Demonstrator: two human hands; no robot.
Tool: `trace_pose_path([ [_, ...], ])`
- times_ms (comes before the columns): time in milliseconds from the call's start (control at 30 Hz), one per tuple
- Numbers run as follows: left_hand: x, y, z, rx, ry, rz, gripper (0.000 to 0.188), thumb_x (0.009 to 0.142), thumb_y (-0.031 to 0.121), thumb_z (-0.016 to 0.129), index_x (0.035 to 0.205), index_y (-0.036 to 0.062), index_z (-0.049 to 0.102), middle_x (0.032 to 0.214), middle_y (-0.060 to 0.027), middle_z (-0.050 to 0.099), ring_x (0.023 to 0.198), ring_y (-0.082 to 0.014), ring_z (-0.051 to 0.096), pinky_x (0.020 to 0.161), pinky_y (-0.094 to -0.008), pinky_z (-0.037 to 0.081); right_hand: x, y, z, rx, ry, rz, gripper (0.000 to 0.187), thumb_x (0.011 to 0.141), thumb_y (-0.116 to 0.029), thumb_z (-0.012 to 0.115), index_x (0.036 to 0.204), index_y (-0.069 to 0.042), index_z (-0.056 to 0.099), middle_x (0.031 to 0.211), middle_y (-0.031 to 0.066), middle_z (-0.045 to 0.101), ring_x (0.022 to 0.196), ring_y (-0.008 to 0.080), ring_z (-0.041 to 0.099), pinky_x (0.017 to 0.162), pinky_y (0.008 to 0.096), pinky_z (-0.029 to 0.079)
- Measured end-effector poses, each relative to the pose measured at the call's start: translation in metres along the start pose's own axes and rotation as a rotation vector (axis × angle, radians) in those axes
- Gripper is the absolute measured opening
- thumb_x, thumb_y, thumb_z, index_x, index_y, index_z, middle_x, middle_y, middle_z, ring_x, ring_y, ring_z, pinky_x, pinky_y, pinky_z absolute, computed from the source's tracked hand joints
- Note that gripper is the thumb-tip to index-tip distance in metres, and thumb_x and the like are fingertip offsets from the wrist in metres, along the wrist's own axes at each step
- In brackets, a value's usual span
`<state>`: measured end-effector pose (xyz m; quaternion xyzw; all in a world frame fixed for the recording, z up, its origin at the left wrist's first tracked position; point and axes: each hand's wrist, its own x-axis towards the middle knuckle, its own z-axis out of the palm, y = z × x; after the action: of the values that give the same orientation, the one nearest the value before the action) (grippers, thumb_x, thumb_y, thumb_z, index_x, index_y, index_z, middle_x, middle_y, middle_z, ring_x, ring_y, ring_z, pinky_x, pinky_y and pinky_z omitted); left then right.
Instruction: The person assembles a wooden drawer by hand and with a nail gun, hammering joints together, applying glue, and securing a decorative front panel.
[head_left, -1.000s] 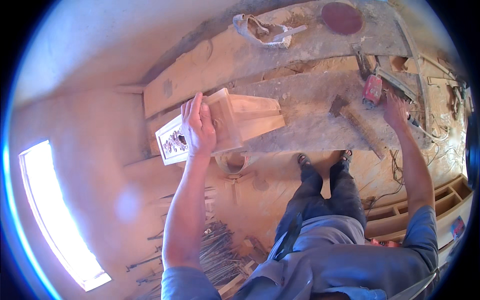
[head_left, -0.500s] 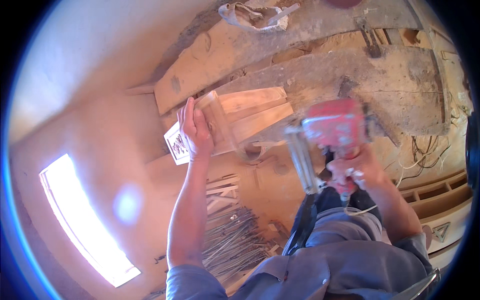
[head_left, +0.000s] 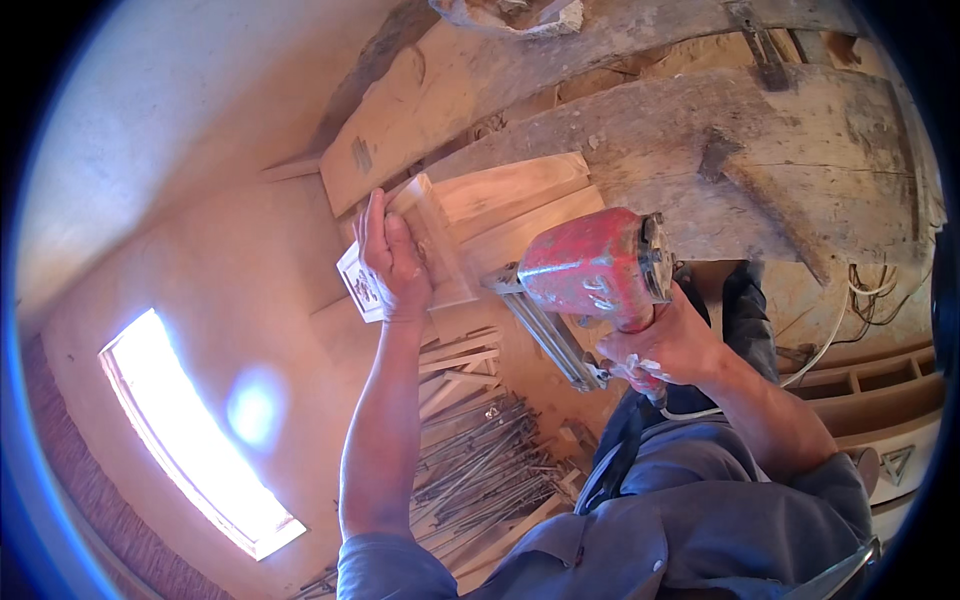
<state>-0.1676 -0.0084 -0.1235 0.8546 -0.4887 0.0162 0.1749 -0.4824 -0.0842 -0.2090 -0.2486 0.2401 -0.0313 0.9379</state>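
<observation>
My left hand (head_left: 393, 255) grips the upper edge of a small wooden frame (head_left: 437, 248) with a carved white panel (head_left: 361, 287), holding it against pale wooden boards (head_left: 510, 200) on the workbench. My right hand (head_left: 668, 345) is shut on the handle of a red nail gun (head_left: 592, 265). The gun's long metal magazine (head_left: 545, 330) slants down to the right below its body. Its nose points left toward the frame, a short way from it.
A rough wooden workbench (head_left: 800, 150) spans the top, with a thick beam (head_left: 480, 80) behind it. A pile of thin metal rods and wood strips (head_left: 480, 470) lies on the floor below. A hose or cable (head_left: 830, 340) trails right. Wooden shelving (head_left: 880, 380) stands at the right.
My right hand picked the red nail gun off the bench at the far right and brought it left, close to the frame. My left hand stayed on the frame.
</observation>
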Motion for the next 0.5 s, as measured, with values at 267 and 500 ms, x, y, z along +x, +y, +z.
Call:
trace_pose_path([
  [267, -0.0007, 0.0023, 0.0014, -0.019, -0.003, -0.034, 0.042, 0.102, 0.016, 0.050, 0.136, -0.0095, 0.056, 0.123, -0.0212, 0.064, 0.114, -0.0326, 0.057, 0.102, -0.0403, 0.043, 0.0052, 0.0019, -0.0012, -0.046, 0.016, -0.005, 0.010, 0.086, -0.001, 0.072, 0.088, 0.002, 0.063, 0.059, 0.0047, 0.059, 0.044, 0.0110, 0.055, 0.039, 0.0305, 0.040],
  [500, 0.0008, -0.0027, 0.0026, -0.006, 0.024, 0.062, 0.044, 0.102, 0.017, 0.050, 0.136, -0.0096, 0.055, 0.121, -0.0210, 0.065, 0.112, -0.0330, 0.059, 0.100, -0.0408, 0.044, 0.0050, -0.0059, -0.0065, 0.070, 0.052, 0.000, 0.010, 0.084, -0.001, 0.072, 0.088, 0.001, 0.063, 0.059, 0.0041, 0.059, 0.042, 0.0108, 0.054, 0.038, 0.0291, 0.039],
])
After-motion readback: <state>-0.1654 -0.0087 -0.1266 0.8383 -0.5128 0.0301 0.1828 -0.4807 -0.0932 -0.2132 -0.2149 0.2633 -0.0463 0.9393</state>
